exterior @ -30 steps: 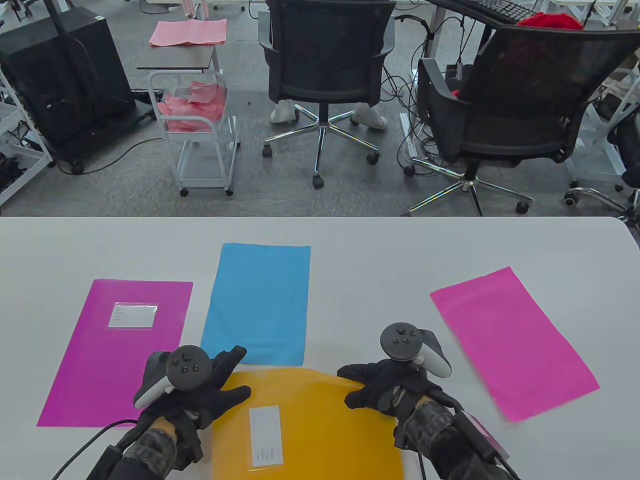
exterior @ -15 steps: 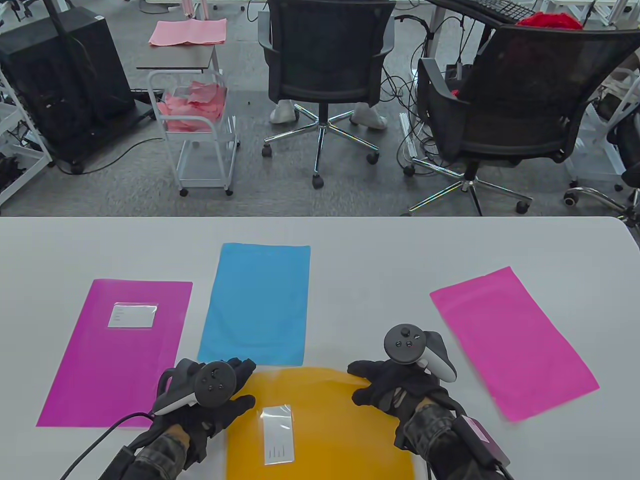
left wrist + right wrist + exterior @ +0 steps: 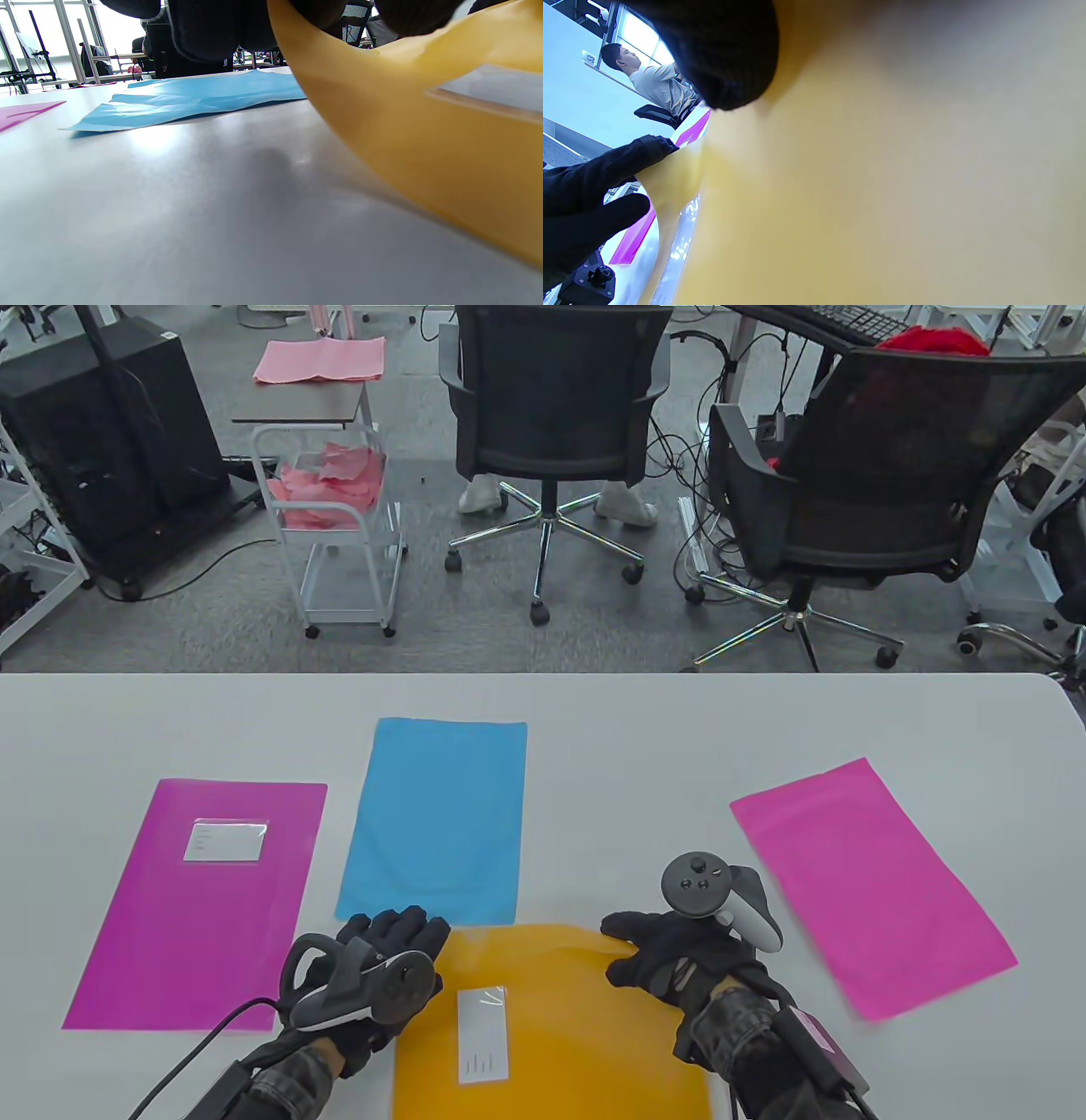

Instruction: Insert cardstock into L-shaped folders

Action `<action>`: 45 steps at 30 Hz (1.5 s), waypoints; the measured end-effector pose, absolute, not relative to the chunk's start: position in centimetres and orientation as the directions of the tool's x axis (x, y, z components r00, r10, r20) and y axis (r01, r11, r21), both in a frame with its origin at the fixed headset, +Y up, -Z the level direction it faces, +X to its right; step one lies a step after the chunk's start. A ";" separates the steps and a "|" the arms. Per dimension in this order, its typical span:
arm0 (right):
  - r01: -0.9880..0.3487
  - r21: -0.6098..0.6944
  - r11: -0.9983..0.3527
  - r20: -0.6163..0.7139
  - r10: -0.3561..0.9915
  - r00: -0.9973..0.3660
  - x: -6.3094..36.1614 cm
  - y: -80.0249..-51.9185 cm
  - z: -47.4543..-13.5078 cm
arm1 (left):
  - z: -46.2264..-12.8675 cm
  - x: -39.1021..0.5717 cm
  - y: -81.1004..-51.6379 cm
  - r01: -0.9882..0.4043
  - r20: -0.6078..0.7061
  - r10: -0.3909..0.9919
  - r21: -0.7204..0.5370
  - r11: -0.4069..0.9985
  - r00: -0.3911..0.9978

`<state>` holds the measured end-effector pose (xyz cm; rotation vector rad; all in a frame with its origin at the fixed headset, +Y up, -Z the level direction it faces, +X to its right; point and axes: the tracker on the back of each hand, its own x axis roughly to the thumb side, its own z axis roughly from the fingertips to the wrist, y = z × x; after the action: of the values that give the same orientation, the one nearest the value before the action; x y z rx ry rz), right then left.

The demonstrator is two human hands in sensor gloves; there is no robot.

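Observation:
A yellow L-shaped folder [image 3: 577, 1027] with a white label lies at the table's near edge, its far edge bowed upward. My left hand [image 3: 399, 950] grips its far left corner. My right hand [image 3: 645, 963] grips its far right edge. In the left wrist view the folder [image 3: 424, 148] curves up off the table under my fingertips [image 3: 407, 17]. In the right wrist view it [image 3: 882, 169] fills the frame, with a fingertip [image 3: 725, 55] on it. A blue cardstock sheet [image 3: 433, 823] lies flat just beyond the folder. A pink cardstock sheet [image 3: 865, 882] lies at the right.
A magenta folder [image 3: 199, 916] with a white label lies flat at the left, close to my left hand. The white table [image 3: 628, 746] ends at its far edge, with office chairs [image 3: 551, 415] and a white cart [image 3: 339, 526] on the floor beyond it.
My left hand has moved right and rolled onto its side, closing on the folder's corner. The yellow folder and its label have shifted right. My right hand has moved slightly right.

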<state>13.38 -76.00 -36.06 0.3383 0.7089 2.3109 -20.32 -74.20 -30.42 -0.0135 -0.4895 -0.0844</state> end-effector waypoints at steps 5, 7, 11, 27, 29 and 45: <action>-0.547 0.579 -0.604 0.049 0.696 -0.717 13.3 -75.9 -36.0 | -30.5 -20.4 -73.5 -0.013 0.409 -0.002 0.034 0.999 0.912; -0.546 0.583 -0.602 0.057 0.701 -0.711 13.1 -75.9 -36.1 | -30.7 -20.8 -73.2 -0.106 0.352 0.094 0.015 0.994 0.931; -0.543 0.567 -0.619 0.074 0.695 -0.715 12.9 -75.6 -36.0 | -30.7 -21.3 -72.7 -0.188 0.340 0.160 0.051 0.981 0.927; -0.537 0.581 -0.612 0.029 0.675 -0.737 13.5 -76.2 -36.0 | -28.7 -19.9 -70.8 -0.156 0.519 -0.064 0.368 0.917 0.852; -0.499 0.557 -0.664 0.051 0.627 -0.777 13.4 -76.0 -35.9 | -28.8 -20.4 -70.7 -0.212 0.506 0.026 0.314 0.925 0.862; -0.271 0.422 -0.865 0.394 0.444 -0.804 5.8 -75.2 -33.1 | -29.8 -21.6 -71.9 -0.661 0.373 0.596 0.065 0.747 0.711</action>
<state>5.79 -75.23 -33.08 0.6937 0.4923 2.6213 -21.64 -71.93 -29.83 0.2004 -0.3423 0.7027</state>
